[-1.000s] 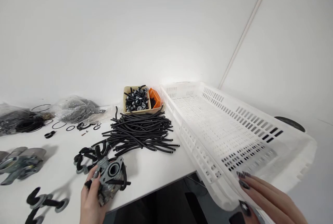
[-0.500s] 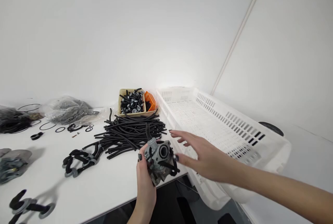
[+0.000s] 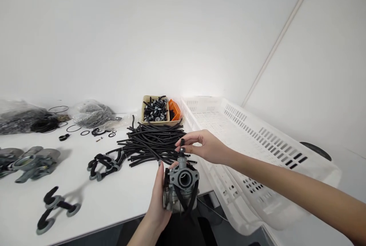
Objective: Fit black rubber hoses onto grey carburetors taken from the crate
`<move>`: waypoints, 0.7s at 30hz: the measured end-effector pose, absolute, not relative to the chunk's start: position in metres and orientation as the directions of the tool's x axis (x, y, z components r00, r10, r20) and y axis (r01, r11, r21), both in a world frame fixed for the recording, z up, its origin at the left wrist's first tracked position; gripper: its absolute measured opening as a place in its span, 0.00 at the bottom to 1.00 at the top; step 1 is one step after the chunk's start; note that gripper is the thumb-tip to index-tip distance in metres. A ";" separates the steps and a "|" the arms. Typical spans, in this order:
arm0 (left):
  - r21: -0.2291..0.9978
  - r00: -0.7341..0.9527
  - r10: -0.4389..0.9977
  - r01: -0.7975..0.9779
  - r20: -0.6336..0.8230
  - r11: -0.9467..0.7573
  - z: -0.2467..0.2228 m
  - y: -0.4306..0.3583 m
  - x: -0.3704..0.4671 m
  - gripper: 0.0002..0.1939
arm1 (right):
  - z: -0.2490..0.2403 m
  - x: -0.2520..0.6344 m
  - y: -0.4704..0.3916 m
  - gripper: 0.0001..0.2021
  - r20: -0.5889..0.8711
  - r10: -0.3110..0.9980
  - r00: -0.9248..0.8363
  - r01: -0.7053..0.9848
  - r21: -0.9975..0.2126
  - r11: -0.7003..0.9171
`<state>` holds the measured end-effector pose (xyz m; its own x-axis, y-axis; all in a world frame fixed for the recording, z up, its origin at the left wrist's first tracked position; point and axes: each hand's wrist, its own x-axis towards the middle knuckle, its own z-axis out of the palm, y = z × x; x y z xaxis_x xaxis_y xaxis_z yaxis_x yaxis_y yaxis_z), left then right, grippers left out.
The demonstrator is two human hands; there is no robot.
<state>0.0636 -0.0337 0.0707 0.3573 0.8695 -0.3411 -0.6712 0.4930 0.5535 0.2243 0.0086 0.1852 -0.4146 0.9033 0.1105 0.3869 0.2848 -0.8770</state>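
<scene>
My left hand [image 3: 158, 196] is wrapped round the left side of a grey metal carburetor [image 3: 184, 190], held upright at the table's front edge. Its round bore faces me, and black hoses hang down its front. A short black rubber tube [image 3: 182, 142] sticks up from the carburetor's top, and the thumb and fingertips of my right hand [image 3: 210, 147] close on it. Just behind lies a pile of black rubber hoses [image 3: 154, 139]. Grey caps with black rubber elbows [image 3: 57, 202] stand on the table to the left.
On the right is a large white perforated crate [image 3: 243, 124]. A cream bin [image 3: 142, 114] of capped tubes and an orange basket [image 3: 175, 109] stand by the wall. More carburetors [image 3: 37, 164], bagged parts [image 3: 93, 113] and black rings [image 3: 85, 133] lie leftward on the white table [image 3: 114, 208].
My right hand has gone from open beside the carburetor to pinching the tube on its top. The carburetor has turned more upright, its bore toward me. The view has shifted left.
</scene>
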 end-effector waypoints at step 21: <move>0.940 -0.180 0.978 -0.338 -0.109 0.043 0.023 0.014 -0.042 0.38 | 0.231 0.311 0.112 0.32 0.391 0.918 0.070 0.848 -0.507 0.151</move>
